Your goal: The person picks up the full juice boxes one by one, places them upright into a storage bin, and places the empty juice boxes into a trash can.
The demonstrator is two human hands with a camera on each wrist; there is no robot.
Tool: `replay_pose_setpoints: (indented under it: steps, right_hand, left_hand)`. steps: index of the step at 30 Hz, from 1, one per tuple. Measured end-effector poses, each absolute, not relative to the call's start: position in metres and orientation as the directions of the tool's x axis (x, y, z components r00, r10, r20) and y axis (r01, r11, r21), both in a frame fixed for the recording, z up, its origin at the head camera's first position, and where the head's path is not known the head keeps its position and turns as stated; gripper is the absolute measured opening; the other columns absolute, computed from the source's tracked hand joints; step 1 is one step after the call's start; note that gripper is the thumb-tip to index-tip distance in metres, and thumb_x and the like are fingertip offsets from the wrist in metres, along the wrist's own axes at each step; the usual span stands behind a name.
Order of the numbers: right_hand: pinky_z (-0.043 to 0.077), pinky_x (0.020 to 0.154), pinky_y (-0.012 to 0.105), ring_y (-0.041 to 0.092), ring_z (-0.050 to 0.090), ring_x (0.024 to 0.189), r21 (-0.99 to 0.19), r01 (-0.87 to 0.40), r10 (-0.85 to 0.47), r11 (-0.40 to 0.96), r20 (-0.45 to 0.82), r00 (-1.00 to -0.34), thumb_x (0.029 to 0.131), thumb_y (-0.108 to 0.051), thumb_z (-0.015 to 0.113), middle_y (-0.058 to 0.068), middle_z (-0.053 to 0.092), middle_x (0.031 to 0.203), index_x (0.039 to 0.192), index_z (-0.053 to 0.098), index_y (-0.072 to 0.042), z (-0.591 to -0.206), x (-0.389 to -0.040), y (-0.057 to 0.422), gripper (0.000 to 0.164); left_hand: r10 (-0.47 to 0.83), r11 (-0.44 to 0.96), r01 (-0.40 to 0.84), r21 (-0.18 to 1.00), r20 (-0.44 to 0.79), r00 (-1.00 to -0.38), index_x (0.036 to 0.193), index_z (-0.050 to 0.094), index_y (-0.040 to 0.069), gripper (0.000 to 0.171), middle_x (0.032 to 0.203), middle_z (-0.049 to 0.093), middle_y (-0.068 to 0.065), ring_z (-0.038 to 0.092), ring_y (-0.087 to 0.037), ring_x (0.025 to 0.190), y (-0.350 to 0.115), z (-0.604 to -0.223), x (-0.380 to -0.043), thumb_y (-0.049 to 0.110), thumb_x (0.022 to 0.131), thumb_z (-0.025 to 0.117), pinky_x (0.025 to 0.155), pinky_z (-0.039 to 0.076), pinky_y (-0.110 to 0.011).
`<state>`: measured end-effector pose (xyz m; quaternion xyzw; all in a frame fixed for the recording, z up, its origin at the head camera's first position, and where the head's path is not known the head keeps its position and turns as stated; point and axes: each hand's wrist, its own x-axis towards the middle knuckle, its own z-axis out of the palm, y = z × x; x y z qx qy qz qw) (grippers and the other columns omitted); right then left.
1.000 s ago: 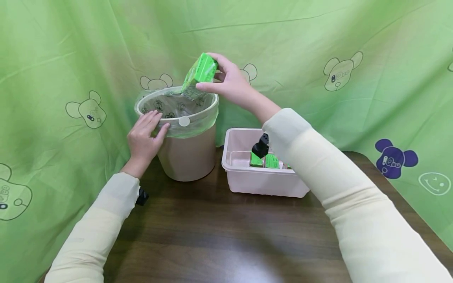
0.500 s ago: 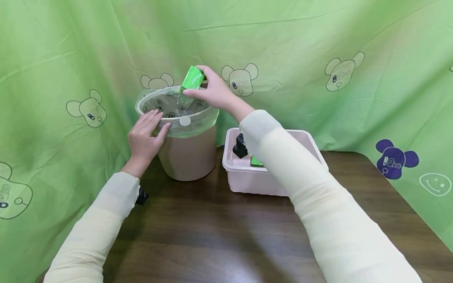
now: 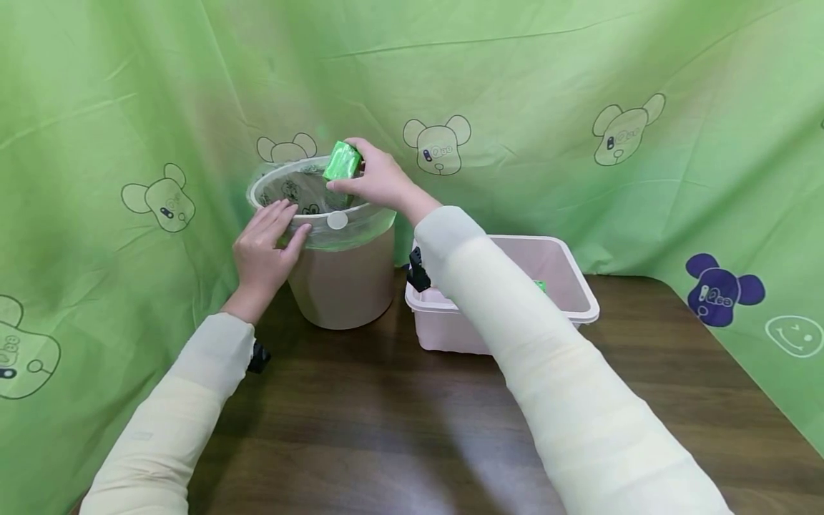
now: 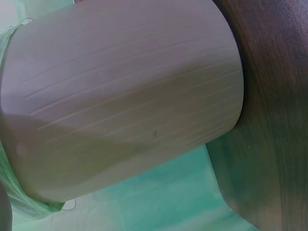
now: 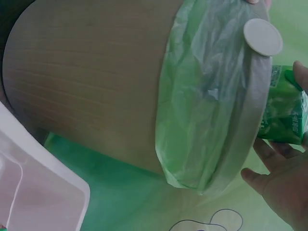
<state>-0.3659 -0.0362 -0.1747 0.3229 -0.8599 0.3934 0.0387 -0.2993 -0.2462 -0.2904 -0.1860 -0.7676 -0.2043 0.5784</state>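
Note:
My right hand (image 3: 380,179) grips a green box-shaped packet (image 3: 343,161) between thumb and fingers, over the opening of a round beige trash bin (image 3: 344,286). In the right wrist view the glossy printed packet (image 5: 286,108) shows just beyond the bin's rim; its lower part is hidden. A thin, clear-green bag (image 3: 347,236) lines the bin and folds over the rim. My left hand (image 3: 264,250) rests on the near left of that rim with fairly straight fingers, the thumb against the bag outside. In the left wrist view the bin's side (image 4: 125,96) fills most of the picture.
A pale pink plastic basket (image 3: 447,336) stands right of the bin, partly behind my right sleeve (image 3: 515,336). A bit of green (image 3: 541,285) shows inside it. Both containers stand on a dark wooden table (image 3: 360,429) before a green printed curtain (image 3: 515,71).
My right hand has moved left and down with the green packet, from above the bin's far rim to within its opening. The left hand has stayed on the rim.

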Motion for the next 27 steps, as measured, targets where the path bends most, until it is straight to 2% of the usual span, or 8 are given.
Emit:
replay_pose_setpoints:
  steps: [4, 13, 20, 27]
  right_hand:
    - [0.045, 0.092, 0.023, 0.014, 0.053, 0.111, -0.592, -0.601, -0.536, 0.538, 0.310, -0.785, 0.086, -0.036, 0.074, 0.008, 0.049, 0.139, 0.154, 0.027, -0.013, -0.176, -0.367, -0.039, 0.085]
    - [0.041, 0.096, 0.025, 0.017, 0.048, 0.117, -0.505, -0.601, -0.538, 0.619, 0.284, -0.794, 0.088, -0.042, 0.070, 0.008, 0.045, 0.144, 0.153, 0.029, -0.013, -0.177, -0.370, -0.045, 0.082]
    - [0.043, 0.088, 0.025, 0.014, 0.049, 0.108, -0.478, -0.598, -0.528, 0.644, 0.290, -0.799, 0.088, -0.042, 0.070, 0.007, 0.048, 0.140, 0.150, 0.037, -0.014, -0.180, -0.371, -0.046, 0.076]
    - [0.042, 0.088, 0.023, 0.016, 0.052, 0.106, -0.482, -0.620, -0.541, 0.619, 0.312, -0.781, 0.088, -0.038, 0.072, 0.005, 0.051, 0.138, 0.148, 0.041, -0.011, -0.185, -0.373, -0.048, 0.073]
  left_hand:
    - [0.054, 0.848, 0.522, 0.094, 0.964, -0.262, 0.112, 0.073, 0.003, 0.033, 0.115, 0.068, -0.014, 0.063, -0.030, 0.111, -0.247, -0.290, -0.300, 0.021, 0.085, 0.074, 0.108, 0.038, -0.034]
    - [0.056, 0.851, 0.517, 0.091, 0.964, -0.261, 0.112, 0.073, 0.003, 0.033, 0.115, 0.068, -0.014, 0.063, -0.031, 0.110, -0.248, -0.291, -0.300, 0.022, 0.085, 0.074, 0.102, 0.043, -0.045]
    - [0.072, 0.862, 0.500, 0.086, 0.955, -0.288, 0.114, 0.072, 0.003, 0.035, 0.118, 0.067, -0.014, 0.062, -0.030, 0.113, -0.249, -0.290, -0.299, 0.025, 0.088, 0.072, 0.108, 0.038, -0.036]
    - [0.069, 0.859, 0.504, 0.086, 0.957, -0.281, 0.113, 0.072, 0.002, 0.034, 0.117, 0.067, -0.014, 0.062, -0.030, 0.112, -0.249, -0.290, -0.300, 0.024, 0.087, 0.072, 0.107, 0.038, -0.036]
